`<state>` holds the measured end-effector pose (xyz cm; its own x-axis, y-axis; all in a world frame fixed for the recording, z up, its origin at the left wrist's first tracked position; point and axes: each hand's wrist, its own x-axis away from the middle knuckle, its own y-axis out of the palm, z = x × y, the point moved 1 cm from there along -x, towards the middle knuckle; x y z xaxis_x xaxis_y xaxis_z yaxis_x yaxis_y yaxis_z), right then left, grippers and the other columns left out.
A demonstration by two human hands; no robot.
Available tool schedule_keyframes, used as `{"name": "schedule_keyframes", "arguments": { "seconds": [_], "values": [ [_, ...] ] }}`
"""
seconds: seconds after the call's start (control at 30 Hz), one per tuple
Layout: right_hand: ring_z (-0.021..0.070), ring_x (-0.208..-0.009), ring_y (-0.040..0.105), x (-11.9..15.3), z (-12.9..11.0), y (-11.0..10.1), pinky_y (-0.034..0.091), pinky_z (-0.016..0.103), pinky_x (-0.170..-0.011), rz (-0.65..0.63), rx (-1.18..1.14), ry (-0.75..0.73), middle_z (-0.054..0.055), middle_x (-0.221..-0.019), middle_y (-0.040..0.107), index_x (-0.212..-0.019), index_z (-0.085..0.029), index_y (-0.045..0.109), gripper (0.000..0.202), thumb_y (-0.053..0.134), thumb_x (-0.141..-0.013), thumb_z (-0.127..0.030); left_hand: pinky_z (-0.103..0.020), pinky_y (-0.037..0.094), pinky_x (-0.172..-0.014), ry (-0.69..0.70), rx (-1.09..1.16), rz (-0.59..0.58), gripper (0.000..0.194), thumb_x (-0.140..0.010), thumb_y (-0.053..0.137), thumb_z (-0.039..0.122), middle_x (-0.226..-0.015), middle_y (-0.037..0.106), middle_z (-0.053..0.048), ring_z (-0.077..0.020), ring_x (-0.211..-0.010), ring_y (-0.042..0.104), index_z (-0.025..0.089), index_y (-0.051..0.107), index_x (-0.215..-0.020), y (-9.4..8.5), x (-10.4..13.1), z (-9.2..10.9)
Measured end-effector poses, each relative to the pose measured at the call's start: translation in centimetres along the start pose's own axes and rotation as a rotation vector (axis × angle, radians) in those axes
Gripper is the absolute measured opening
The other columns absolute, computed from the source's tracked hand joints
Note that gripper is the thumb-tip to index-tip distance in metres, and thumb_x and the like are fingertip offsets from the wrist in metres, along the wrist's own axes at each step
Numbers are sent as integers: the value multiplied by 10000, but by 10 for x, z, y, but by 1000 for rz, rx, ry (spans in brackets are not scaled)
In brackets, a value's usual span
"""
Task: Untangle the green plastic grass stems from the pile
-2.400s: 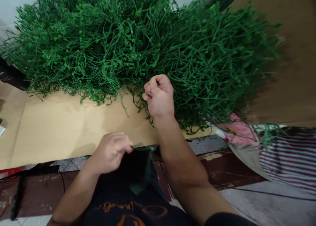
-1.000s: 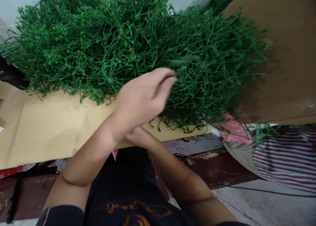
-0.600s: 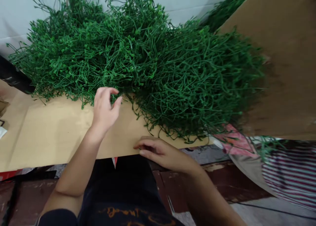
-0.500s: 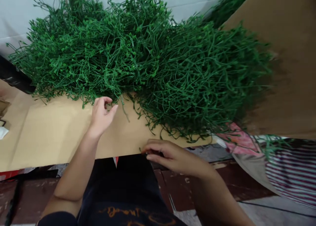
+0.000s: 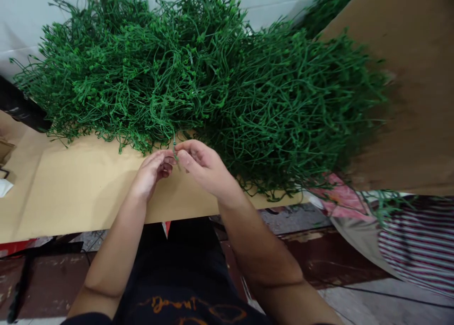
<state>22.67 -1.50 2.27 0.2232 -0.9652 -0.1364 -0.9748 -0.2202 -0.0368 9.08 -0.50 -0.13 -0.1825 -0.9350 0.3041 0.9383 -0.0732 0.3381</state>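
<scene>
A large heap of thin green artificial stems (image 5: 135, 79) with small bud-like tips lies along the back of the cardboard-topped table. At its front edge, my right hand (image 5: 209, 171) pinches a single green stem (image 5: 175, 146) between thumb and forefinger. My left hand (image 5: 151, 173) meets it from the other side, its fingers curled and their tips at the same stem. The stem's lower end is partly covered by my fingertips. Both hands are just above the brown cardboard surface (image 5: 81, 183).
A black cylinder (image 5: 23, 105) stands tilted at the left of the heap. To the right rises a big cardboard sheet (image 5: 404, 102), with pink cloth (image 5: 340, 197) below it. Another person's striped garment (image 5: 418, 244) shows at the lower right.
My right hand has moved up and left from the table's front edge to the stem. My left hand has shifted slightly right and down, its fingers closing from an open curl.
</scene>
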Motion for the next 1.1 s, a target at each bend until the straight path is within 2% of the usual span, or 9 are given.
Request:
{"name": "schedule_keyframes", "arguments": {
  "seconds": [0.13,0.23,0.3,0.4,0.53,0.63,0.73,0.93,1.1],
  "values": [
    [47,-555,409,-10,13,19,375,198,-534,-38,-103,42,-28,-624,473,-734,-159,484,455,580,-719,-604,-192,387,-575,36,65,98,185,-783,557,331,-735,610,5,-78,-642,541,160,604,-839,-7,-5,-8],
    [62,-598,417,-4,24,28,372,211,-575,-37,-31,-3,-15,-644,469,-695,-153,484,332,549,-786,-466,-217,433,-648,48,108,66,260,-780,572,380,-818,654,-33,-100,-732,581,137,636,-849,-7,-5,-7],
    [62,-593,398,3,27,33,346,211,-570,-94,73,-28,-13,-645,464,-696,-148,492,242,506,-818,-356,-230,455,-706,73,125,49,266,-770,594,375,-823,663,-43,-108,-774,596,123,648,-835,-5,-4,-5],
    [55,-561,360,14,27,39,301,205,-543,-193,205,-30,-24,-621,443,-700,-147,491,194,476,-831,-290,-217,453,-673,77,127,34,238,-740,640,347,-734,638,-17,-89,-702,578,126,644,-828,-2,-1,-1],
    [51,-553,354,18,26,31,301,200,-537,-209,186,-19,-31,-595,414,-702,-142,501,254,475,-850,-347,-170,344,-514,105,114,15,223,-668,709,314,-664,564,33,-32,-535,420,145,605,-769,-4,6,5],
    [53,-565,390,13,27,17,333,197,-534,-111,63,22,-20,-614,452,-727,-139,527,346,483,-843,-462,-183,344,-546,159,-27,9,215,-664,703,306,-703,564,28,-34,-545,387,147,589,-753,-9,16,5],
    [54,-592,460,4,27,8,383,197,-545,-29,-89,101,5,-698,539,-796,-145,540,439,503,-793,-582,-202,334,-559,157,-234,-29,202,-722,636,338,-627,494,36,-60,-558,383,147,586,-766,-13,31,-4],
    [48,-610,490,-13,24,20,423,197,-575,12,-222,132,15,-767,601,-890,-153,548,532,599,-680,-639,-220,331,-577,32,-487,-170,192,-823,500,338,-654,436,27,-90,-601,384,156,560,-818,-12,62,-28],
    [40,-569,465,-13,26,25,396,189,-537,8,-246,125,-4,-705,578,-787,-157,536,498,595,-681,-640,-221,310,-565,28,-560,-211,237,-881,436,376,-657,385,36,-92,-592,346,174,561,-881,-30,76,-27]
  ]
}}
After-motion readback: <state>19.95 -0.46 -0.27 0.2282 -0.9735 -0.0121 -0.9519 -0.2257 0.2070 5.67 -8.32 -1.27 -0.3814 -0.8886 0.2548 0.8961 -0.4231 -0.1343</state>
